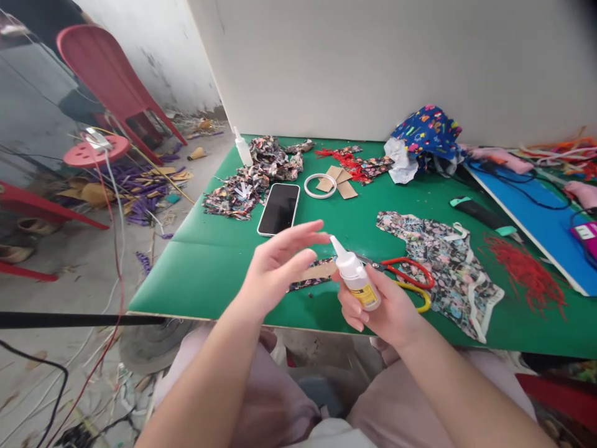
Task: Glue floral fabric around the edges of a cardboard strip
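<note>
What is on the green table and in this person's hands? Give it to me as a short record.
Right hand: holds a squeeze bottle, yellow label, nozzle tilted up
Left hand: open, fingers near the nozzle; contact unclear
Surface: green table
Tool: scissors, red and yellow handles, partly over floral fabric
Beyond left hand: smartphone, screen dark
Far left corner: second squeeze bottle, upright

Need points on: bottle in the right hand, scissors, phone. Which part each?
Bottle (365, 294): head view, on the yellow label.
Scissors (387, 265): head view, on the red handle near the pivot.
Phone (278, 209): head view, on the dark screen.
</note>
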Tool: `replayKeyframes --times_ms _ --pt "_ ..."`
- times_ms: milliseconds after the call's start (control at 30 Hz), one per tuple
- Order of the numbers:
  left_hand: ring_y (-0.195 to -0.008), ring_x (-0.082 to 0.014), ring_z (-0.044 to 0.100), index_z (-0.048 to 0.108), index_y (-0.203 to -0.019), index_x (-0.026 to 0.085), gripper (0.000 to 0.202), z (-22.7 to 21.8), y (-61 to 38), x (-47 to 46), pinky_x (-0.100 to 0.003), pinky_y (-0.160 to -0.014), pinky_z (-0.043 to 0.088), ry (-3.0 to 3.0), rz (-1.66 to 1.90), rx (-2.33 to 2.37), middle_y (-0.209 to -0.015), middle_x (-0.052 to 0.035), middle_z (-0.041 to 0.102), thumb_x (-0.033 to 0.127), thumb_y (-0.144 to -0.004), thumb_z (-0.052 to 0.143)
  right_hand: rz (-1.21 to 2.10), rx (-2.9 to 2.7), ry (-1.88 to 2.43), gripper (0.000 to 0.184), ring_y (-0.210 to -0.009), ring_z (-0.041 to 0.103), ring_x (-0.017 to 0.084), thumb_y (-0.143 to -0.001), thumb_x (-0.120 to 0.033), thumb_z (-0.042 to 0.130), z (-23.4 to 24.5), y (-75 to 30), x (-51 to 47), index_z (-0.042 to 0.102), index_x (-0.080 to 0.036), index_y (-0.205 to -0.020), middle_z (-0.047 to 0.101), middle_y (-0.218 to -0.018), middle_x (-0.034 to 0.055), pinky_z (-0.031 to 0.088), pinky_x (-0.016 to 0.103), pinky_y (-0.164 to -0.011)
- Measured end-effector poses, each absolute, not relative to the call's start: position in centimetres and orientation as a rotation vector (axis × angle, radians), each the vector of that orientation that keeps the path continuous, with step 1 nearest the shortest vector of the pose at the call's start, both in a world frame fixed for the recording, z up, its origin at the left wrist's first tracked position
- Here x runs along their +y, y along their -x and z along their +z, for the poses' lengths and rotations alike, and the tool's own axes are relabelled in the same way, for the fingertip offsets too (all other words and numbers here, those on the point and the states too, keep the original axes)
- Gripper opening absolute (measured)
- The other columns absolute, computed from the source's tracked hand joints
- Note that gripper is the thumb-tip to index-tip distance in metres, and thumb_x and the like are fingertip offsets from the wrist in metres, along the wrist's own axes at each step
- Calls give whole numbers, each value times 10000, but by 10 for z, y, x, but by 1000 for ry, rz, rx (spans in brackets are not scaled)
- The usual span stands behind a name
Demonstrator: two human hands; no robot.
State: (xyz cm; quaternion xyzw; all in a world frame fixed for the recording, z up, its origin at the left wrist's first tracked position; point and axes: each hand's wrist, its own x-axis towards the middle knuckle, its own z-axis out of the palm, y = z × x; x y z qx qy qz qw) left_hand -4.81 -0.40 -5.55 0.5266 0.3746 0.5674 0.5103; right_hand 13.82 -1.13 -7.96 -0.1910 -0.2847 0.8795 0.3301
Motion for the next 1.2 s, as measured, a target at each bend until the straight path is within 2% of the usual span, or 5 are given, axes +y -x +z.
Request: replayKeyframes --times_ms 100,233,600,1033,1200 --pt "-810 -180 690 692 -1050 253 245 -54 28 -6 -240 -621 552 -1109 1251 780 -978 -42 734 273 -810 647 2331 -751 486 424 -407 339 63 -878 -509 419 -80 -138 -11 621 -140 -930 479 -514 -31 376 190 -420" --pt "-708 -172 682 723 -985 255 186 -52 14 -6 -234 -524 521 -1015 1235 702 -956 -43 740 288 -836 616 2402 -711 428 444 -374 304 65 -870 -529 404 -79 -141 -11 623 -143 -883 435 -467 -48 351 188 -390" --pt "-707 -184 677 743 -910 283 147 -49 14 -7 -247 -500 510 -1008 1250 657 -930 -17 744 292 -827 623 2456 -685 425 452 -356 324 66 -853 -539 419 -78 -145 -12 625 -138 -877 439 -457 -48 347 188 -360" --pt "-774 -207 690 749 -846 252 139 -49 17 -7 -300 -647 566 -1062 1268 729 -907 -13 746 297 -827 619 1972 -1047 694 393 -450 455 84 -846 -497 510 -70 -144 -15 636 -149 -979 533 -568 -9 393 191 -384" --pt "-753 -214 702 745 -838 255 133 -49 16 -8 -314 -635 582 -1037 1282 747 -909 -4 746 300 -826 620 1869 -1088 768 332 -520 503 97 -851 -462 527 -75 -148 -16 639 -195 -1013 566 -635 2 429 200 -436"
